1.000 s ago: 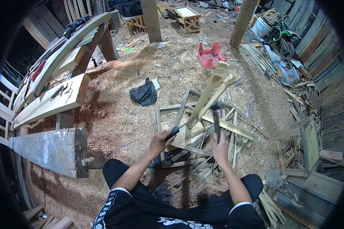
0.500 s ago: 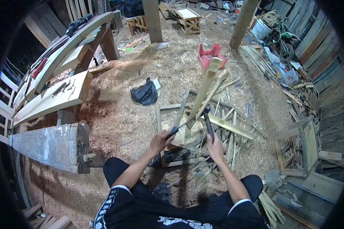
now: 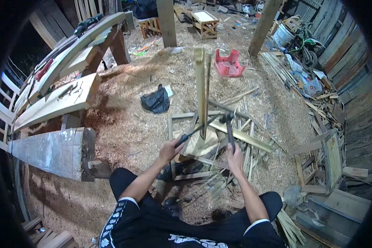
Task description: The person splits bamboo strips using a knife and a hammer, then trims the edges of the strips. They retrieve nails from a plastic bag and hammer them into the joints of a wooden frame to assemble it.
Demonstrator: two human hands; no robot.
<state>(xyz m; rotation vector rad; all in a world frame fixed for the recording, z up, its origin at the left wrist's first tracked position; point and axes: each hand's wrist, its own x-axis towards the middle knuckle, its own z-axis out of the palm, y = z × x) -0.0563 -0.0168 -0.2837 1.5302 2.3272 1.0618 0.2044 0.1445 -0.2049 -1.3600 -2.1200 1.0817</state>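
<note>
Your left hand has its fingers clamped round the dark handle of a bladed tool; the blade meets the split bamboo, probably steadying it upright. Your right hand grips a hammer low on its shaft, perhaps for swing, its head just right of the bamboo. A wooden frame and loose strips lie about the bamboo's foot; a red stool sits beyond it
</note>
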